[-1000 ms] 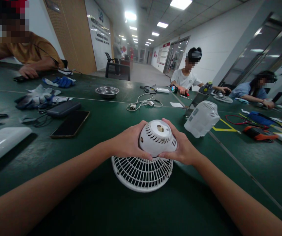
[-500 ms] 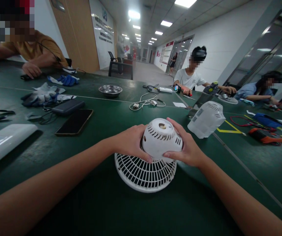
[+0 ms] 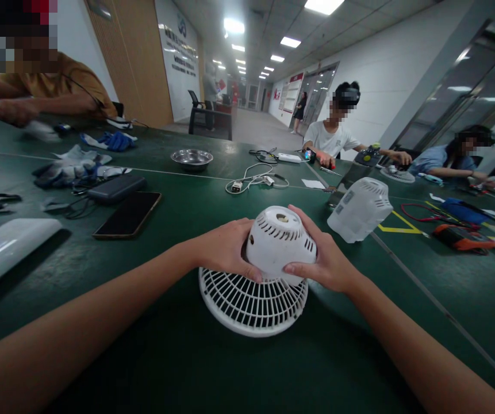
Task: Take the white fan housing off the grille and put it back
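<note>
In the head view, both hands are busy just right of mid-frame: the left hand [image 3: 230, 248] is curled around one side of a white fan cover [image 3: 279, 241], the right hand [image 3: 327, 261] hugs the other, thumbs along the near edge. The cover is right over the round fan cage [image 3: 253, 307], which lies on the green table [image 3: 247, 379]. As for how far along, I'd say partway: cover and cage are lined up as a stack, but I can't tell if they're actually fastened or just resting, and the inside is hidden. A hole in the cover's top is open, with something yellowish in it. The white plastic shell [image 3: 361, 210], right of center, is well apart from all that, so it isn't joined on. Metal bowl [image 3: 191, 162] sits upper left of center, nobody touching it.
</note>
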A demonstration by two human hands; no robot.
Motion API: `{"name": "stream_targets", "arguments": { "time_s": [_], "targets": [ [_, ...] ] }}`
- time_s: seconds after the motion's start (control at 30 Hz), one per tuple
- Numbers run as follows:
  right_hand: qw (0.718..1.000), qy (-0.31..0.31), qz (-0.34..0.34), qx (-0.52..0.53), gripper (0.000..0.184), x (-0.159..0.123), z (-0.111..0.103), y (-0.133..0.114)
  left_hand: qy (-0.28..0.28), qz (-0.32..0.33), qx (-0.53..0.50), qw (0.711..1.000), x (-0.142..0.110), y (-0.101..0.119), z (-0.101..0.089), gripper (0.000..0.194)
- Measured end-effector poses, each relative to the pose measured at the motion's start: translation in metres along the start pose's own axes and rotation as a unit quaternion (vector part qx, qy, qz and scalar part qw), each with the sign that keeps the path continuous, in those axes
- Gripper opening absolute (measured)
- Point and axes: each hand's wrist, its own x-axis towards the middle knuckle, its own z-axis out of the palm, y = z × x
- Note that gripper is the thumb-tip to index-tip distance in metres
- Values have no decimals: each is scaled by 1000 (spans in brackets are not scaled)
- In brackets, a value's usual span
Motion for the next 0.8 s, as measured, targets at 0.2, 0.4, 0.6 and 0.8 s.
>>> {"name": "stream_targets", "arguments": {
  "time_s": [0.2, 0.4, 0.6, 0.8],
  "targets": [
    [1000, 1, -1, -19, 105, 0, -1, -1, -9, -32, 14, 999, -1, -1, -3, 72],
    [999, -9, 7, -40, 106, 1, -1, -5, -3, 0, 4, 1000, -3, -1, -4, 69],
    [999, -11, 3, -30, 108, 2, -1, -7, 40, 9, 30, 999, -2, -3, 2, 81],
    [999, -4, 8, -44, 111, 1, 1, -5, 48, 4, -2, 999, -1, 2, 3, 80]
  ]
}}
